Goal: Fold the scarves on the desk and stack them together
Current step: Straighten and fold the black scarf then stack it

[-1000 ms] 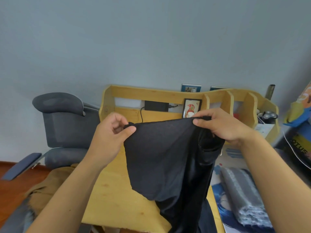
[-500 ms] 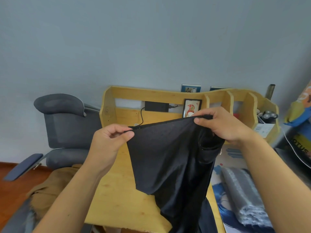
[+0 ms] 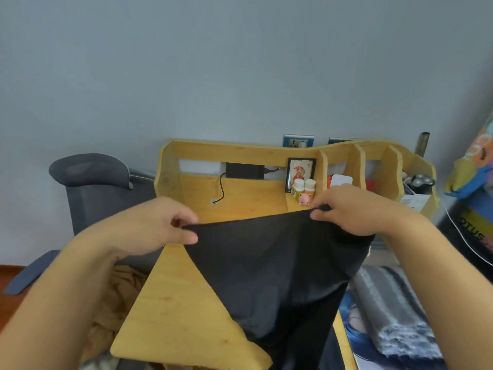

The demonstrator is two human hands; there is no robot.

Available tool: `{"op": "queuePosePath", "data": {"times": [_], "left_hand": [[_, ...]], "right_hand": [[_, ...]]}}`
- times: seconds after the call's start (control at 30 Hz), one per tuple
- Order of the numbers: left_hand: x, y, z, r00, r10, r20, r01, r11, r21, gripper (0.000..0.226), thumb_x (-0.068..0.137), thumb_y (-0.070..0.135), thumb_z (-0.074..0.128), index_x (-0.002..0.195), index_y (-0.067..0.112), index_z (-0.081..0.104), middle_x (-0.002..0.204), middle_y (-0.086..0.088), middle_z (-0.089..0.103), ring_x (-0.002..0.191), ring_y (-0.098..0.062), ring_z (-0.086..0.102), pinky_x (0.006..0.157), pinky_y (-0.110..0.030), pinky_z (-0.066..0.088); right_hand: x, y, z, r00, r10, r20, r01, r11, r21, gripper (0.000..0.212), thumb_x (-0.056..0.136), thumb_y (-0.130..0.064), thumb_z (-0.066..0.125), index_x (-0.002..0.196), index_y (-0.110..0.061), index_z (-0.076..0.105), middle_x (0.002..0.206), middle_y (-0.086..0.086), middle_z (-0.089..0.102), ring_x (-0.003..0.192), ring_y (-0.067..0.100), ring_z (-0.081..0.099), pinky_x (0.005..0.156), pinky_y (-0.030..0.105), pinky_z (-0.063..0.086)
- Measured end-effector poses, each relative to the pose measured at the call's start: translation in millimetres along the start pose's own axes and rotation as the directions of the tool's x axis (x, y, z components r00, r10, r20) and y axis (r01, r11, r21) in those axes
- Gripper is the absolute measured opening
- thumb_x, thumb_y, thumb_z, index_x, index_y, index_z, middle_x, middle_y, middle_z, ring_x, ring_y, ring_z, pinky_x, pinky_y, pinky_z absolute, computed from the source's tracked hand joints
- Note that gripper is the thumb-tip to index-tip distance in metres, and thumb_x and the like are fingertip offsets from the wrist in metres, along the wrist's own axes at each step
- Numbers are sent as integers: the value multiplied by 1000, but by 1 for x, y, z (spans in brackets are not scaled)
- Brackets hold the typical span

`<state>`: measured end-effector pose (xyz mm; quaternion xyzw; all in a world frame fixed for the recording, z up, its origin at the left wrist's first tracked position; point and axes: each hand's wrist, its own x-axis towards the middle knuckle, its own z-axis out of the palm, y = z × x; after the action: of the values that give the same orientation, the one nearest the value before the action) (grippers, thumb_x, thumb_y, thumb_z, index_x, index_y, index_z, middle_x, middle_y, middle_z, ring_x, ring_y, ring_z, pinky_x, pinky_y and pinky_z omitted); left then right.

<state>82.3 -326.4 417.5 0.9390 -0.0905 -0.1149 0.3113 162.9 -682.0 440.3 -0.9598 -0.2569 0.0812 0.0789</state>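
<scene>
Change: both hands have dropped lower in the frame and spread apart, stretching the scarf's top edge flatter over the desk.
Left hand point(image 3: 157, 225): centre left, pinches the black scarf point(image 3: 269, 271) at its left corner.
Right hand point(image 3: 354, 209): centre right, fingers curled, grips the scarf's right corner.
Black scarf: hangs from both hands over the wooden desk point(image 3: 170, 316), lower centre.
Grey scarf point(image 3: 392, 311): folded, lower right.

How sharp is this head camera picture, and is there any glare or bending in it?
Head view: soft, even daylight, no glare; the black scarf shows little weave detail. Wide-angle bending curves the desk shelf top. Both hands, left hand and right hand, look slightly soft.
</scene>
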Motion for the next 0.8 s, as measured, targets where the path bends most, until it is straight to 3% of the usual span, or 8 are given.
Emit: {"op": "queuePosePath", "data": {"times": [0.07,0.17,0.23,0.3,0.5,0.57,0.67,0.8], "left_hand": [[7,-4,10,997,-76,14,73,984,165,25,96,34,68,72,28,71,63,9,55,63,-11,53,66,-31,44],[10,-19,26,977,-5,-211,-42,974,-222,19,98,20,66,80,15,67,75,-3,63,75,-23,58,77,-40,47],[-1,-35,24,962,119,-245,-259,678,-687,16,94,12,68,89,-1,59,93,-21,65,87,-33,64,82,-46,53],[-16,-48,26,927,356,-115,-201,216,-955,17,95,6,66,87,-1,53,90,-22,61,81,-31,64,72,-38,54],[-48,-64,37,896,419,-147,-136,-58,-989,17,108,2,39,93,4,45,79,-18,59,72,-27,64,69,-37,51],[-53,-63,30,949,229,-217,-212,-47,-976,21,108,8,39,96,0,56,87,-17,67,81,-27,70,76,-38,57],[-50,-61,19,914,-137,-381,-334,277,-901,15,93,21,57,92,15,71,91,-5,73,85,-16,73,78,-31,59],[-32,-47,11,926,-174,-336,-237,425,-873,7,94,21,61,95,14,62,95,-6,72,87,-18,70,72,-30,58]], "right_hand": [[9,-12,12,1000,11,-21,-13,995,-100,20,104,-36,51,96,-26,66,92,-4,63,86,15,59,75,32,48],[17,-19,30,980,-110,164,90,988,125,24,104,-32,53,89,-19,65,80,-4,59,72,11,57,68,25,48],[12,-22,36,936,-206,286,119,948,294,25,105,-31,53,92,-15,67,77,-2,58,64,9,52,62,23,47],[9,-35,43,886,-299,353,186,929,320,22,105,-31,53,91,-22,67,77,-7,60,69,11,55,70,34,51],[15,-94,85,546,-643,537,263,740,619,23,103,-22,57,115,-7,69,110,5,72,99,28,68,92,57,52],[26,-90,85,667,-618,416,223,699,680,19,102,-23,59,106,-9,72,103,5,73,96,19,66,92,45,50],[50,-76,76,946,-285,156,102,714,692,28,100,-32,60,106,-7,71,103,9,73,90,17,65,86,35,46],[64,-61,66,980,-20,200,-143,626,767,26,102,-26,59,103,-1,68,90,23,65,73,27,58,65,33,45]]}}
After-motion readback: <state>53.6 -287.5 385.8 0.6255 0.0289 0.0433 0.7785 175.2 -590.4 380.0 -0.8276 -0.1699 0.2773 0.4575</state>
